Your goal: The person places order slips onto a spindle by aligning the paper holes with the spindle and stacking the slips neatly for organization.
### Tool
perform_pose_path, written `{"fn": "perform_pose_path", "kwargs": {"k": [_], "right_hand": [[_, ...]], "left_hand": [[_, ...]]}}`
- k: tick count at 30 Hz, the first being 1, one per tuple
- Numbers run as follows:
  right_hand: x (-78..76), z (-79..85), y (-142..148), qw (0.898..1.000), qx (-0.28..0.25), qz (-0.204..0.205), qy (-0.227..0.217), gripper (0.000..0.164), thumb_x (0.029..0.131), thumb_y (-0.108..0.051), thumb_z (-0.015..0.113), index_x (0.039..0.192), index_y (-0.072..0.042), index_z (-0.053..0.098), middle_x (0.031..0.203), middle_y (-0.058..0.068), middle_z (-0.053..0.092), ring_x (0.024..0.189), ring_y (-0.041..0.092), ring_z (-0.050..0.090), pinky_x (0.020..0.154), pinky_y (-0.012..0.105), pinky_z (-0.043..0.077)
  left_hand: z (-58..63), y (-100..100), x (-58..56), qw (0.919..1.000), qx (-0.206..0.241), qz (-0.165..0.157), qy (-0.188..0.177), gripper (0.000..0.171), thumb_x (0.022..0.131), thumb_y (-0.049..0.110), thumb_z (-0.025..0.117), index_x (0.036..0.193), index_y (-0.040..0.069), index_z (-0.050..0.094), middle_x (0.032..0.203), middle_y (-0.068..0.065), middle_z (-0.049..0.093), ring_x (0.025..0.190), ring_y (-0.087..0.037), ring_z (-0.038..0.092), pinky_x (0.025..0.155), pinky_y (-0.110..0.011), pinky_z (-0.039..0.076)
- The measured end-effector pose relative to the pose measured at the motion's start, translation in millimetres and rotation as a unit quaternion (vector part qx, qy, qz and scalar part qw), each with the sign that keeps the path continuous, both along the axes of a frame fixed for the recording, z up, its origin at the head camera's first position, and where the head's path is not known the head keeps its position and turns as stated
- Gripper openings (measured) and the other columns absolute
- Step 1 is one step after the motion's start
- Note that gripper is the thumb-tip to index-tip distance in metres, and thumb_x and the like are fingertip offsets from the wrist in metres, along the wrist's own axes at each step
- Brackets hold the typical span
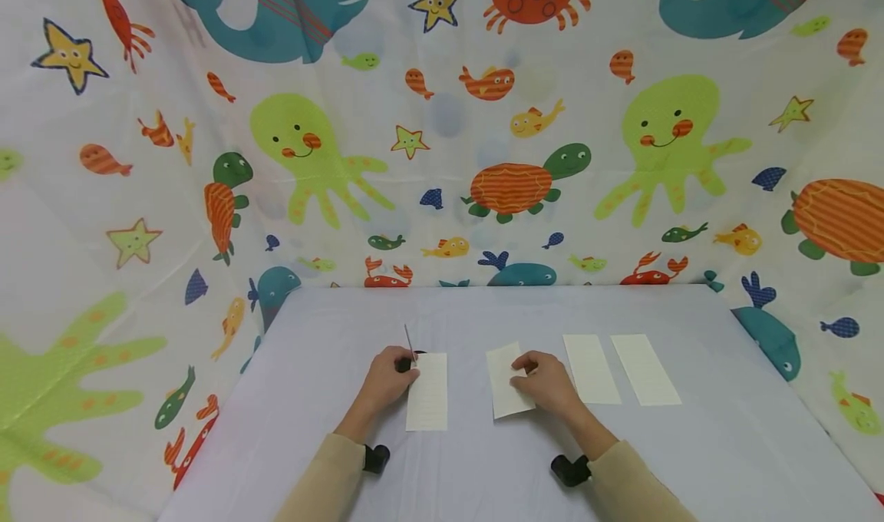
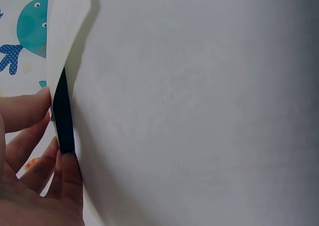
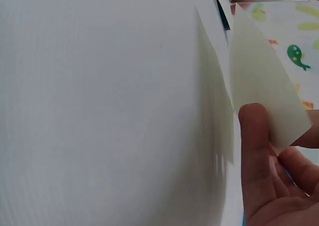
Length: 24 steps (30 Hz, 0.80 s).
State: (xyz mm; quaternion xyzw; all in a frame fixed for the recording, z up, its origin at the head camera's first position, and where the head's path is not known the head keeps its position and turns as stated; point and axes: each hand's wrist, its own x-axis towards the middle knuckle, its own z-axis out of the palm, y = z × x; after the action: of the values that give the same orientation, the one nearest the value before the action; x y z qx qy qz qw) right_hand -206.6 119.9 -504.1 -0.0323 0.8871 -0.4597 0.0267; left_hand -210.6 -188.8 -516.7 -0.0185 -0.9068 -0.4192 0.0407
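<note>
My left hand (image 1: 388, 376) pinches the edge of a pale, faintly lined paper strip (image 1: 430, 399) between thumb and fingers. With that strip it holds what look like scissors; a thin blade (image 1: 410, 339) points away from me, and a black part (image 2: 63, 116) lies under the paper in the left wrist view. How far they are opened cannot be told. My right hand (image 1: 545, 382) pinches a second paper strip (image 1: 503, 384), tilted off the table. In the right wrist view the thumb lies on one face of this paper (image 3: 261, 71), with fingers behind it.
Two more pale paper strips (image 1: 592, 368) lie side by side to the right of my right hand. A white cloth (image 1: 476, 476) covers the table. Behind and beside it hangs a curtain (image 1: 442, 115) printed with sea animals.
</note>
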Motion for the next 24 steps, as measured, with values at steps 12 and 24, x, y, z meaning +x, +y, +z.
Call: {"fn": "perform_pose_path", "kwargs": {"k": [12,24], "right_hand": [[2.0,-4.0,-18.1,0.999,-0.033,-0.026,0.013,0.011,0.085,-0.009,0.078,0.094,-0.007,0.074,0.091,0.004,0.066,0.084,0.020,0.058,0.073,0.033,0.048],[7.9,-1.2,-34.9,0.997,-0.076,-0.012,-0.003,0.017,0.084,-0.007,0.078,0.100,-0.006,0.073,0.094,0.006,0.062,0.081,0.020,0.054,0.070,0.032,0.046]], "left_hand": [[-0.5,0.7,0.7,0.9998,0.006,0.012,-0.013,0.017,0.087,0.004,0.074,0.104,0.002,0.070,0.118,-0.021,0.064,0.116,-0.039,0.059,0.101,-0.055,0.046],[-1.1,1.9,-2.1,0.9999,-0.002,0.012,-0.007,0.017,0.086,0.004,0.073,0.103,0.001,0.072,0.116,-0.020,0.064,0.113,-0.037,0.060,0.099,-0.054,0.048]]}}
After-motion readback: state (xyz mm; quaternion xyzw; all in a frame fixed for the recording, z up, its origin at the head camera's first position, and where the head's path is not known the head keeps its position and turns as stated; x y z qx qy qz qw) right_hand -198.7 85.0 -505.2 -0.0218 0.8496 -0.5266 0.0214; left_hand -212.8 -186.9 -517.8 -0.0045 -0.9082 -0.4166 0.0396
